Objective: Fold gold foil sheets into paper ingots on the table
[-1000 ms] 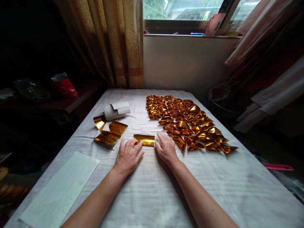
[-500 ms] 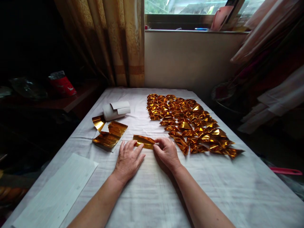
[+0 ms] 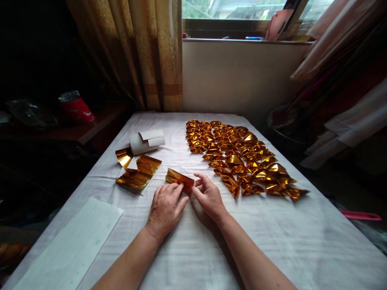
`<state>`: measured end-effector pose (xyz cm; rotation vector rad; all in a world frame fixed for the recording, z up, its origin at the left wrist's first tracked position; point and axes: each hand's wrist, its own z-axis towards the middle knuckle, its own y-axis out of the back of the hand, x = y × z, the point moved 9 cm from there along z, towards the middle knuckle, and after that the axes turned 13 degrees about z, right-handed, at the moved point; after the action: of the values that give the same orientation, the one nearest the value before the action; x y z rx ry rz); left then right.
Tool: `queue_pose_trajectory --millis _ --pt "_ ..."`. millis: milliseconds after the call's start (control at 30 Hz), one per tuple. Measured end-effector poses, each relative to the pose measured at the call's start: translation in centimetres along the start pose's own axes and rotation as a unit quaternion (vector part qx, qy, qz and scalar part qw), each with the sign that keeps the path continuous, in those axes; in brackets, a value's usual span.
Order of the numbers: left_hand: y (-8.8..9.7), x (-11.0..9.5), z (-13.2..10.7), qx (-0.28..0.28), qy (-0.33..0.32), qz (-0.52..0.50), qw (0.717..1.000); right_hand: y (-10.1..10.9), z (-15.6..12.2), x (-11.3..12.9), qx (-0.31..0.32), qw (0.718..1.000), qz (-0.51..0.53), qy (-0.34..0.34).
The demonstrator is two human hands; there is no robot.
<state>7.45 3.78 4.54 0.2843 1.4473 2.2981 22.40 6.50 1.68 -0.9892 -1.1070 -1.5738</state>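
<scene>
A folded strip of shiny gold foil paper (image 3: 179, 177) lies at a slant on the white-covered table in front of me. Along its near edge rest the outstretched fingers of my left hand (image 3: 165, 204), thumb apart and palm down. At the strip's right end, my right hand (image 3: 209, 198) pinches the corner between thumb and fingers, its forefinger raised. Part of the near edge is hidden by my left fingertips. To the left are flat gold foil sheets (image 3: 141, 171), creased and partly curled.
Many folded gold foil pieces (image 3: 234, 159) lie in rows on the right. A cut white paper roll (image 3: 139, 143) sits behind the foil sheets. A long pale sheet (image 3: 71, 245) covers the near left. The tablecloth (image 3: 302, 245) reaches the table's edges; a curtain (image 3: 151, 56) hangs behind.
The foil strip has shifted slightly left and turned, its right end now nearer me. My left fingers have moved to its near edge, and my right forefinger has lifted.
</scene>
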Motion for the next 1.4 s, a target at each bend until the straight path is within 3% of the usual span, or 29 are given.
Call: queue_pose_trajectory --millis 133,333,567,667,800,967,1200,1300,1400 --pt "0.1 0.1 -0.2 -0.016 0.009 -0.041 0.999 -0.9 -0.4 0.7 0.015 0.998 0.052 0.017" --pt "-0.8 0.5 0.0 0.019 0.027 -0.118 0.992 -2.1 -0.7 1.2 0.051 0.993 0.097 0.043" --pt "-1.8 2.5 0.3 0.046 0.154 -0.194 0.968 -3.4 -1.0 0.8 0.072 0.984 0.159 0.024" --pt "-2.1 3.5 0.1 0.048 0.207 -0.241 0.947 -3.1 -0.8 1.1 0.067 0.988 0.133 0.029" --pt "-1.6 4.7 -0.1 0.017 0.234 -0.213 0.949 -0.5 -0.3 3.1 -0.006 0.991 -0.006 0.133" --pt "0.5 4.7 0.1 -0.048 0.174 -0.11 0.977 1.9 0.0 4.4 -0.057 0.968 -0.141 0.198" --pt "2.8 2.9 0.3 -0.144 0.055 -0.151 0.977 1.5 -0.2 5.3 0.01 0.96 -0.179 0.215" --pt "3.0 2.6 0.3 -0.158 0.019 -0.157 0.975 1.6 -0.3 5.5 0.006 0.953 -0.216 0.214" --pt "2.5 2.7 0.3 -0.138 0.004 -0.155 0.978 1.1 -0.4 5.5 0.031 0.941 -0.251 0.223"
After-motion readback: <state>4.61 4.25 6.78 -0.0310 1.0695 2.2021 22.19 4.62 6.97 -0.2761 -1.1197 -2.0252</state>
